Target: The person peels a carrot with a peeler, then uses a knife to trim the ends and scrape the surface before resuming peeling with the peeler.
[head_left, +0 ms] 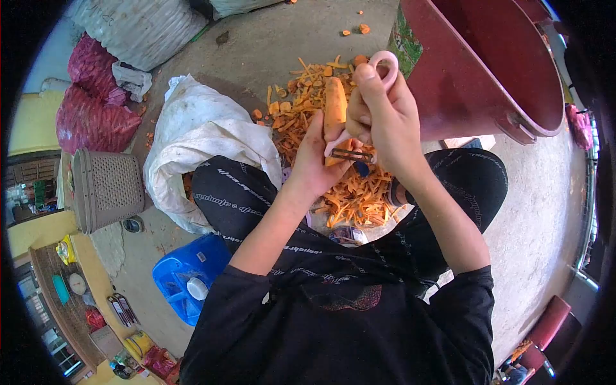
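Observation:
My left hand (314, 160) is closed round a carrot (335, 106), which stands nearly upright with its thick end toward the floor pile. My right hand (391, 115) grips a pink peeler (385, 61) by its looped handle. The peeler's metal blade (351, 155) lies against or just over the carrot's lower part, near my left fingers; exact contact is hard to make out. Beneath both hands, orange carrot peelings (359, 199) and cut ends are heaped on the floor between my knees.
A large dark red tub (475, 70) stands at the right. To the left are an open white sack (205, 128), a blue jerrycan (189, 276), a grey woven basket (112, 189) and red mesh sacks (93, 122). Loose carrot bits (364, 29) lie on the concrete floor.

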`<state>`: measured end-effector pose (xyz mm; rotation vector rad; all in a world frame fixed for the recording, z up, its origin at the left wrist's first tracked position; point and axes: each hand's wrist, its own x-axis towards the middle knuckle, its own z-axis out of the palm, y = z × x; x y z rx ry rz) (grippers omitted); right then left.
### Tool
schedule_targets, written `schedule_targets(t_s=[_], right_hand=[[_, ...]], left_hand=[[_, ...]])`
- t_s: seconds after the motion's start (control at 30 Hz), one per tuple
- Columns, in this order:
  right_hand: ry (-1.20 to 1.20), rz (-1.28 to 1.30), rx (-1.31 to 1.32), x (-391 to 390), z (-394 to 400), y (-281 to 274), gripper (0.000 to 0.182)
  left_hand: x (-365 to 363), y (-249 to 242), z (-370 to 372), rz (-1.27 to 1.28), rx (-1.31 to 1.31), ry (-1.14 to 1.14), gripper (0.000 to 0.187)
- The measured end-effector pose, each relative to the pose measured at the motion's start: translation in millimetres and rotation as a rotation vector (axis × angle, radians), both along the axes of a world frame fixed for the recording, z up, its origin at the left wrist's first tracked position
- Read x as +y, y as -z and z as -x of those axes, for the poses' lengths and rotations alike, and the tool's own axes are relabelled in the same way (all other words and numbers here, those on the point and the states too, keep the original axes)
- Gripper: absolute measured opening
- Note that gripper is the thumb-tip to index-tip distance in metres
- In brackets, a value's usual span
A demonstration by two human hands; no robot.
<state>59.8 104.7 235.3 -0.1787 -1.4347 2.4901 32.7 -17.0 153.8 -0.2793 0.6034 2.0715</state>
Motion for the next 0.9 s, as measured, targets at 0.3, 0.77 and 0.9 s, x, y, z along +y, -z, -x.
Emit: schedule_targets(t_s=[0.3,0.77,0.9], right_hand=[[-0.011,-0.026,-0.031,-3,2,6,0.025],[0.194,-0.205,0.052,92,95,82,0.016],[0.404,-1.128,0.045,89,83,75,0.013]], left_hand=[[0,-11,-4,0.074,-0.024,0.009,0.032],[5,-6,-25,-0.066,0.178,0.251,0.042],[3,-7,-19,-0.126,0.141,0.212,0.046]])
